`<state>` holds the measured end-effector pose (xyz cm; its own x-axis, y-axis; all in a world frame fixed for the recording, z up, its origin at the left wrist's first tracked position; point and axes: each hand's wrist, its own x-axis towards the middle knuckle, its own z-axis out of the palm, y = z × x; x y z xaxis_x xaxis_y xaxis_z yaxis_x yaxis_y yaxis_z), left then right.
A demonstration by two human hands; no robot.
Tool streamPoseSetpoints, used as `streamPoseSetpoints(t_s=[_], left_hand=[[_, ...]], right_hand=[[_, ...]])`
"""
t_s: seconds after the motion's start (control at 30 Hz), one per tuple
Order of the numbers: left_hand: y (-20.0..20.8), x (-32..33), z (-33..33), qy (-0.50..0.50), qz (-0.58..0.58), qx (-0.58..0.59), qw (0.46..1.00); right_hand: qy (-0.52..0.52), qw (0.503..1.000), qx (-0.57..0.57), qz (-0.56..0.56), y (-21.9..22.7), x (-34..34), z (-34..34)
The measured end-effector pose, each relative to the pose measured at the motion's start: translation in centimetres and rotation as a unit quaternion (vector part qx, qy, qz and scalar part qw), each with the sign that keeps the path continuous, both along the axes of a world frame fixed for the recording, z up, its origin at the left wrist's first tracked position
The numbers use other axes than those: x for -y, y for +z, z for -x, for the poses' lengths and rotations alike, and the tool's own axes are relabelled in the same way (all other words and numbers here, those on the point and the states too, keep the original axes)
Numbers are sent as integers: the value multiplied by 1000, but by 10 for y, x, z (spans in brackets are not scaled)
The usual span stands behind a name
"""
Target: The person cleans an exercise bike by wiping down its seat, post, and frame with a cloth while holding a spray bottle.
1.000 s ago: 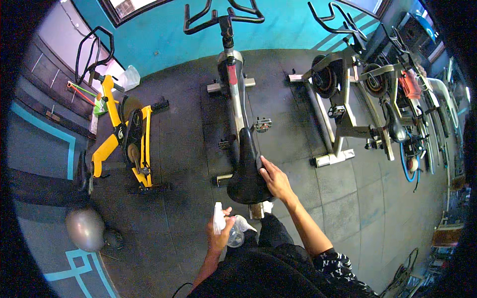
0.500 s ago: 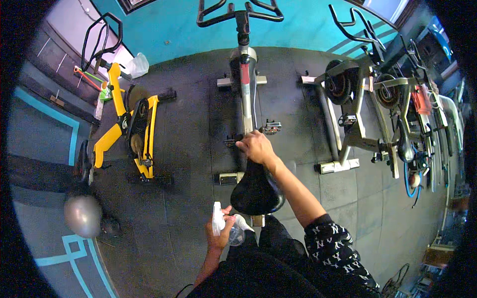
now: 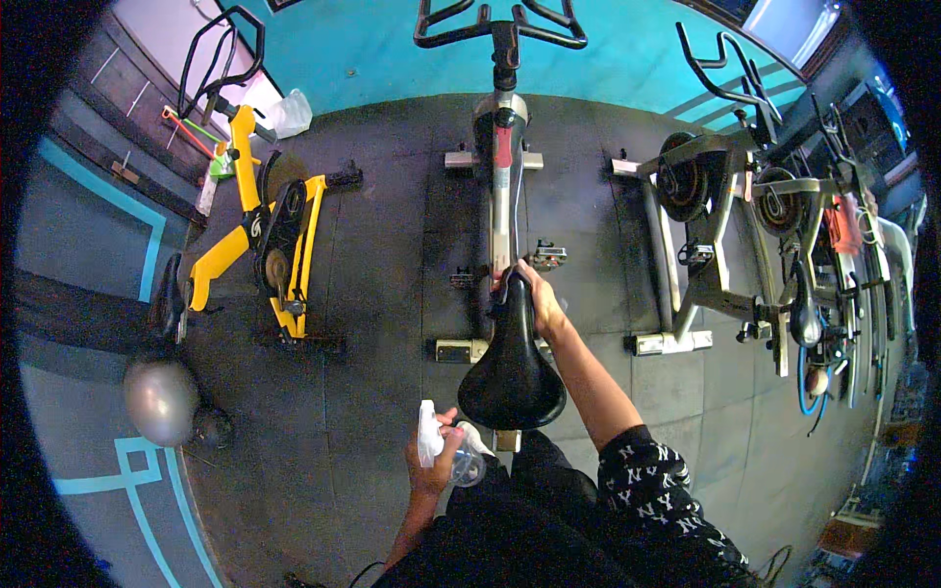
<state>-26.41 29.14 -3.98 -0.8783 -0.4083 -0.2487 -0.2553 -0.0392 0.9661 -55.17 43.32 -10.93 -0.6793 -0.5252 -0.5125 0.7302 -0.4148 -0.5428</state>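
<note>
My left hand (image 3: pixel 430 468) is closed round a spray bottle (image 3: pixel 469 468) with a white trigger head and a clear body, low and left of the saddle. A black saddle (image 3: pixel 512 377) belongs to the silver and black exercise bike (image 3: pixel 502 211) straight ahead of me. Against the right side of the saddle's narrow nose, my right hand (image 3: pixel 545 302) curls its fingers round and under the edge. The saddle partly hides those fingers, so whether a cloth is in them does not show.
A yellow spin bike (image 3: pixel 235 250) stands to the left, near a silver exercise ball (image 3: pixel 161 402) and a small dark ball (image 3: pixel 212 427). More grey bikes (image 3: pixel 720 220) line the right. A white plastic bag (image 3: pixel 289 115) lies by the teal wall (image 3: pixel 392 64).
My right hand has slid from the top of the saddle's nose to its right side, uncovering the top. My left hand keeps hold of the spray bottle. The view has shifted slightly.
</note>
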Motion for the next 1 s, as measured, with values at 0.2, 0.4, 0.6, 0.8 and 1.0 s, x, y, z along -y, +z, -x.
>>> streamPoseSetpoints(t_s=[0.2,0.4,0.6,0.8,1.0], left_hand=[[-7,2,2,-10,2,-21,1000],[0,3,8,14,-26,17,999],[-1,7,10,-6,6,-11,1000],[-3,14,6,-24,14,-16,999],[-3,15,-7,1,-17,10,1000]], right_hand=[[-55,989,-50,-131,4,-2,-9],[-50,853,-209,-475,-15,0,-9],[-41,808,-234,-540,-3,-2,-3],[-206,966,-49,-149,-31,-20,10],[-106,976,-155,-108,5,-22,-47]])
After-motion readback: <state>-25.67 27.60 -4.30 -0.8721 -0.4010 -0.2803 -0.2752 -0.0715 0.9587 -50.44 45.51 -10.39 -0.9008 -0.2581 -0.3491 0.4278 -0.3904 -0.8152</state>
